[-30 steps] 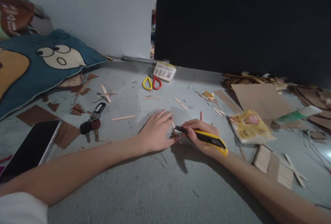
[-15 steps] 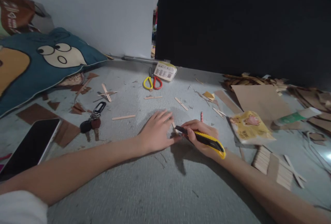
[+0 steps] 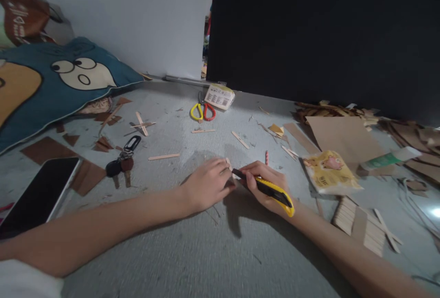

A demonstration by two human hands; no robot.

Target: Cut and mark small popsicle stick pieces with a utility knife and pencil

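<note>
My right hand (image 3: 266,183) is closed around a yellow and black utility knife (image 3: 275,191), its front end pointing left toward my other hand. Just across from it, my left hand (image 3: 209,183) grips a small wooden craft stick (image 3: 228,164) between fingers and thumb. Part of the stick shows above the fingers; the rest is mostly covered. The knife's tip is at or very near the stick, and whether it touches I cannot tell. Loose craft sticks (image 3: 239,140) lie beyond my hands, with another craft stick (image 3: 164,157) to the left.
Scissors (image 3: 202,111) and a small packet (image 3: 220,96) lie at the back. On the left are keys (image 3: 120,165), a phone (image 3: 37,197) and a blue cushion (image 3: 68,87). On the right are a yellow packet (image 3: 332,174), a glue tube (image 3: 390,158), bundled sticks (image 3: 359,224) and cardboard (image 3: 340,135).
My left fingers have curled in around the craft stick, where they lay flatter before. My right hand with the utility knife has shifted slightly left and the knife tilts a little differently.
</note>
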